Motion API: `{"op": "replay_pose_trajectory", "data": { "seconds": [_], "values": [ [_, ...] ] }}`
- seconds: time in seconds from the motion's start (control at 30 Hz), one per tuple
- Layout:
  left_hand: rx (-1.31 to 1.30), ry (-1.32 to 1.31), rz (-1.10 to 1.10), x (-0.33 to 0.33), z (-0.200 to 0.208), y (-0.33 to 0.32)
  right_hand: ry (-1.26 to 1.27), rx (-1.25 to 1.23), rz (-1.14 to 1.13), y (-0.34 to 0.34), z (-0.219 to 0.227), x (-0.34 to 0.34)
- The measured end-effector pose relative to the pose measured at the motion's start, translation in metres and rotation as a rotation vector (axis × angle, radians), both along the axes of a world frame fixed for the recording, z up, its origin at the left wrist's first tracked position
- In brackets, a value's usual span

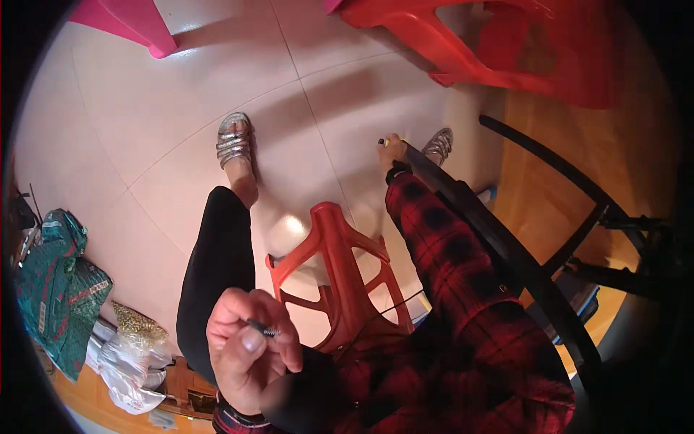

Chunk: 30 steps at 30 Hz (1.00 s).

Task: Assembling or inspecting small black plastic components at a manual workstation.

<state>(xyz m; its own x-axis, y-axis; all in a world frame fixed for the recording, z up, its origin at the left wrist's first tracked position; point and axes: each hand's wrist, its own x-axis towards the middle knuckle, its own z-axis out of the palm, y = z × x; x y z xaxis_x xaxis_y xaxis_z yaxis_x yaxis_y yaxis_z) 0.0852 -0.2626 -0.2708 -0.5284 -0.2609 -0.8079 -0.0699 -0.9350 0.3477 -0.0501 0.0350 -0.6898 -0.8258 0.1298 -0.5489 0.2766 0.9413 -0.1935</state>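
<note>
My left hand (238, 354) is raised in front of my left thigh. Its thumb and fingers pinch a small dark bolt (264, 328) whose threaded end catches the light. Farther off, my right hand (392, 150) reaches forward to the end of a long black curved bar (499, 246), part of a frame on my right. The fingers are closed around something yellow and black (382, 142), mostly hidden by the hand, so its kind does not show. A red and black plaid sleeve (455, 246) covers my right arm.
An orange-red plastic stool (336, 275) stands between my legs. A red plastic chair (499, 72) is at the far right and a pink furniture leg (137, 29) at the far left. Green (61, 289) and white bags (130, 372) lie at lower left on the tiled floor (144, 137).
</note>
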Motion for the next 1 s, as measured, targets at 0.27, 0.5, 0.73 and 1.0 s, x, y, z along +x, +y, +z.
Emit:
{"op": "replay_pose_trajectory", "data": {
  "seconds": [0.27, 0.5, 0.73, 1.0],
  "values": [
    [-0.049, -0.135, -0.007, -0.013, -0.001, 0.000, 0.064, 0.079, 0.171, 0.007, -0.022, -0.001],
    [-0.075, -0.140, -0.016, -0.009, -0.002, 0.000, 0.057, 0.131, 0.271, -0.005, -0.032, 0.006],
    [-0.034, -0.082, -0.043, -0.002, -0.005, -0.001, 0.203, 0.019, 0.372, -0.014, -0.038, 0.013],
    [-0.067, -0.033, -0.036, 0.009, 0.004, 0.000, -0.258, -0.318, -0.129, -0.050, 0.045, -0.001]
  ]
}}
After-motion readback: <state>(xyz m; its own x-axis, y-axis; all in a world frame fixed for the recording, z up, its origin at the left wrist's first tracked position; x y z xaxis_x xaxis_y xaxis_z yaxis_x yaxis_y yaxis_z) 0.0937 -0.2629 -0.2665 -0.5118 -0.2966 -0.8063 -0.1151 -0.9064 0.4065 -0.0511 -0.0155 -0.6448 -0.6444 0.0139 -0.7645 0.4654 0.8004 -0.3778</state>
